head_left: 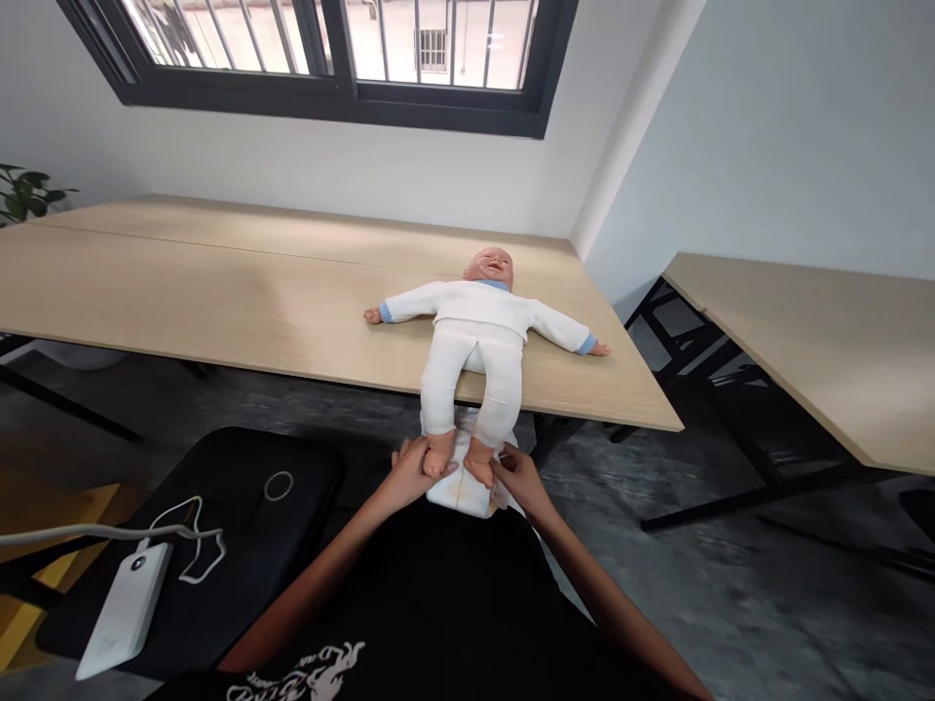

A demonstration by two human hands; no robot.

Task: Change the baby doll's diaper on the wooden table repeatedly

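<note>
A baby doll (478, 326) in a white outfit with blue cuffs lies on its back on the wooden table, arms spread. Its lower legs hang over the table's front edge towards me. Around and behind its bare feet is a white diaper (459, 492) with a thin yellowish line down the middle. My left hand (413, 469) is closed at the diaper's left side, beside one foot. On the other side my right hand (523, 479) pinches the diaper's edge, close by the other foot. Some fingertips are hidden behind the feet and diaper.
The doll's table (219, 282) stands against the wall below a barred window (438, 97). A second table (810, 331) is at the right. To my left, a black chair (241, 506) bears a white power bank (128, 608) with a cable (197, 534). A plant (33, 193) shows at far left.
</note>
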